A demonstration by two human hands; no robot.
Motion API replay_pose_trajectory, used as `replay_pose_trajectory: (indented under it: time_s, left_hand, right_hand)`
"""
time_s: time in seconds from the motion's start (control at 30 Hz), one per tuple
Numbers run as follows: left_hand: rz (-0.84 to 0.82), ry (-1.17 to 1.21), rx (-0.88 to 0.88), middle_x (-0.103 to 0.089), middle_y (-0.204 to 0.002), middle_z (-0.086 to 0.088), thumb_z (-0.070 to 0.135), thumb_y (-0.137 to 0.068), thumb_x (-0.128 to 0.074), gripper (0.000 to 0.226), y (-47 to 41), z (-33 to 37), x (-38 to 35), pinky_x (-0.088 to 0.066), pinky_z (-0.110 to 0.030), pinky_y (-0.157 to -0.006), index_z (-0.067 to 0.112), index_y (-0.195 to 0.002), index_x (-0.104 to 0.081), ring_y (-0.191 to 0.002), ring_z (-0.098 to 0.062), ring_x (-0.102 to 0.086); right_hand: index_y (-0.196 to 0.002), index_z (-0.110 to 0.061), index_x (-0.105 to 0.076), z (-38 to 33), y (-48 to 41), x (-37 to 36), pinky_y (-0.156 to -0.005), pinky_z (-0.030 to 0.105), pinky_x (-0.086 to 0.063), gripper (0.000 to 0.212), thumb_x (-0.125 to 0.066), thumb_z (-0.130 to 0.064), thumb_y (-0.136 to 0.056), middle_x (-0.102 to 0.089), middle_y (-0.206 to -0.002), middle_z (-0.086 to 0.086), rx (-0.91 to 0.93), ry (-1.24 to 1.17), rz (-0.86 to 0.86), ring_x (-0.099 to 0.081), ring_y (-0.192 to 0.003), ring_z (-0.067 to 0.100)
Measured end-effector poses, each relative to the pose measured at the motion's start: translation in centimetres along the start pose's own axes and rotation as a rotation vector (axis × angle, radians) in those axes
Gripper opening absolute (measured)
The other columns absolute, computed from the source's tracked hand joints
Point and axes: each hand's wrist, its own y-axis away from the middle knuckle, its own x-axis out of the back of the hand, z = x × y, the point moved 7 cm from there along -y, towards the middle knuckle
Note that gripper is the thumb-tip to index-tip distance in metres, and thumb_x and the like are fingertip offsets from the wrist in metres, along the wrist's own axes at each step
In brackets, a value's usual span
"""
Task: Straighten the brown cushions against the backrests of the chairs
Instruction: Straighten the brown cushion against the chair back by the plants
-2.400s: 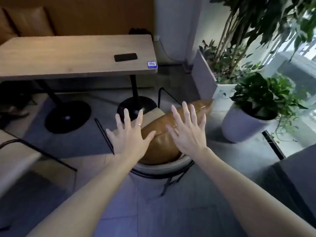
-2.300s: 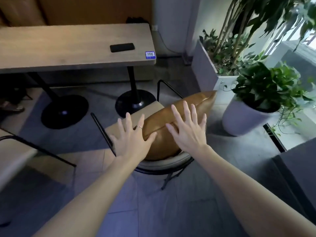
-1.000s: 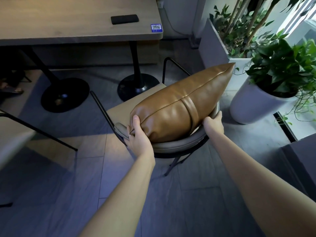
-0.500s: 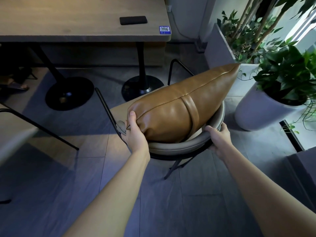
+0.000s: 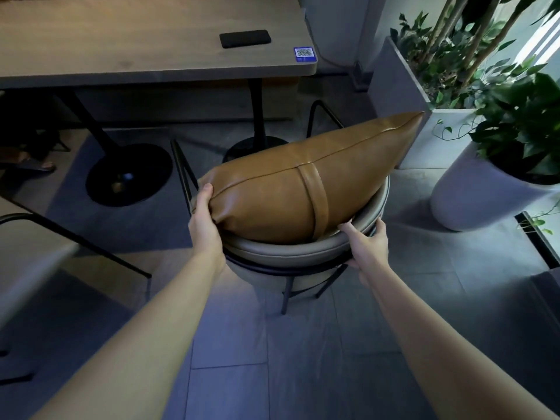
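Note:
A brown leather cushion [image 5: 291, 189] with a strap across its middle stands on edge in a chair, resting against the curved grey backrest [image 5: 291, 253]. Its right corner points up toward the planter. My left hand [image 5: 206, 219] is closed around the cushion's left end, thumb on top. My right hand [image 5: 368, 247] wraps over the backrest rim at the right, thumb inside near the cushion, fingers on the outside. The chair seat is hidden behind the cushion.
A wooden table [image 5: 151, 40] with a black phone [image 5: 245, 38] stands beyond the chair, on black pedestal bases [image 5: 127, 180]. A rectangular planter [image 5: 403, 95] and a round white plant pot [image 5: 481, 195] are close on the right. Another chair's black frame [image 5: 72, 237] is at the left.
My hands went from hovering open over the cushion to holding it: the left took its left end, the right dropped to the backrest rim. The cushion now stands more upright.

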Motion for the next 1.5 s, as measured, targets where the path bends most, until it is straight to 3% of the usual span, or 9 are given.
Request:
replay_pose_trajectory:
  time_s: [0.23, 0.47, 0.63, 0.9, 1.07, 1.17, 1.23, 1.43, 1.5]
  left_hand:
    - [-0.057, -0.049, 0.004, -0.079, -0.116, -0.006, 0.07, -0.058, -0.074, 0.081, -3.6, 2.8, 1.9, -0.052, -0.049, -0.106, 0.022, -0.123, -0.075, -0.111, -0.028, -0.072]
    - [-0.077, -0.04, -0.024, -0.08, -0.112, -0.006, 0.069, -0.062, -0.073, 0.08, -7.0, 5.4, 2.8, -0.06, -0.043, -0.092, 0.021, -0.125, -0.073, -0.108, -0.028, -0.074]
    - [-0.084, -0.042, -0.036, -0.079, -0.116, -0.007, 0.067, -0.066, -0.073, 0.077, -9.9, 7.3, 3.1, -0.053, -0.046, -0.105, 0.02, -0.127, -0.073, -0.111, -0.027, -0.073]
    - [-0.196, -0.094, -0.047, -0.079, -0.116, -0.007, 0.065, -0.087, -0.065, 0.059, -14.4, 11.4, 3.2, -0.056, -0.045, -0.101, 0.022, -0.127, -0.071, -0.11, -0.027, -0.074]
    - [-0.159, -0.134, 0.005, -0.074, -0.127, -0.002, 0.072, -0.063, -0.076, 0.089, -13.5, 12.1, 2.8, -0.05, -0.047, -0.107, 0.024, -0.137, -0.065, -0.118, -0.025, -0.069]
    - [-0.163, -0.235, 0.08, -0.051, -0.156, 0.0, 0.081, -0.047, -0.078, 0.129, -11.6, 10.0, 2.7, -0.038, -0.056, -0.116, 0.031, -0.158, -0.035, -0.139, -0.028, -0.051]
    - [-0.167, -0.265, 0.052, -0.032, -0.168, 0.003, 0.081, -0.043, -0.078, 0.141, -11.0, 9.3, 2.6, -0.032, -0.06, -0.119, 0.036, -0.163, -0.018, -0.149, -0.028, -0.038]
    - [-0.122, -0.159, 0.012, -0.038, -0.164, 0.003, 0.065, -0.062, -0.081, 0.121, -12.1, 9.6, 2.2, -0.033, -0.058, -0.12, 0.033, -0.163, -0.021, -0.146, -0.027, -0.042]
    - [-0.121, -0.134, 0.018, -0.048, -0.157, 0.004, 0.062, -0.064, -0.082, 0.114, -12.6, 10.0, 2.1, -0.037, -0.057, -0.118, 0.033, -0.16, -0.028, -0.141, -0.026, -0.048]
  right_hand:
    - [-0.16, -0.037, -0.032, 0.4, 0.6, -4.3, -0.105, 0.055, -0.054, 0.101, -0.081, -0.041, -0.072, -0.054, -0.149, 0.002, -0.003, -0.046, 0.026, -0.057, -0.129, 0.03]
    - [-0.159, -0.038, -0.032, 0.1, 1.1, -8.3, -0.105, 0.054, -0.053, 0.099, -0.082, -0.044, -0.073, -0.058, -0.143, 0.002, -0.004, -0.078, 0.044, -0.059, -0.127, 0.03]
    - [-0.158, -0.039, -0.029, -0.1, 1.4, -11.2, -0.104, 0.055, -0.054, 0.1, -0.083, -0.048, -0.074, -0.057, -0.143, 0.003, -0.016, -0.099, 0.055, -0.059, -0.125, 0.031]
    - [-0.159, -0.038, -0.023, -1.0, 1.5, -16.8, -0.108, 0.056, -0.05, 0.104, -0.081, -0.055, -0.075, -0.053, -0.137, 0.003, -0.016, -0.1, 0.067, -0.055, -0.127, 0.034]
    - [-0.161, -0.039, -0.02, -1.6, 1.5, -17.8, -0.109, 0.058, -0.049, 0.105, -0.081, -0.055, -0.078, -0.05, -0.151, 0.007, -0.017, -0.102, 0.074, -0.053, -0.133, 0.035]
    - [-0.163, -0.037, -0.019, -1.1, 2.0, -17.6, -0.108, 0.057, -0.052, 0.103, -0.081, -0.049, -0.083, -0.045, -0.159, 0.003, -0.061, -0.163, 0.011, -0.051, -0.138, 0.034]
    - [-0.164, -0.035, -0.022, -0.9, 2.4, -17.7, -0.099, 0.05, -0.058, 0.098, -0.081, -0.043, -0.086, -0.047, -0.158, 0.001, -0.086, -0.223, -0.04, -0.054, -0.137, 0.035]
    - [-0.163, -0.032, -0.022, -1.6, 1.9, -18.4, -0.093, 0.05, -0.06, 0.094, -0.081, -0.032, -0.09, -0.049, -0.154, 0.001, -0.096, -0.295, -0.075, -0.055, -0.133, 0.032]
    - [-0.162, -0.032, -0.024, -1.9, 1.8, -19.0, -0.08, 0.045, -0.062, 0.092, -0.081, -0.031, -0.09, -0.051, -0.148, -0.002, -0.084, -0.301, -0.083, -0.057, -0.129, 0.029]
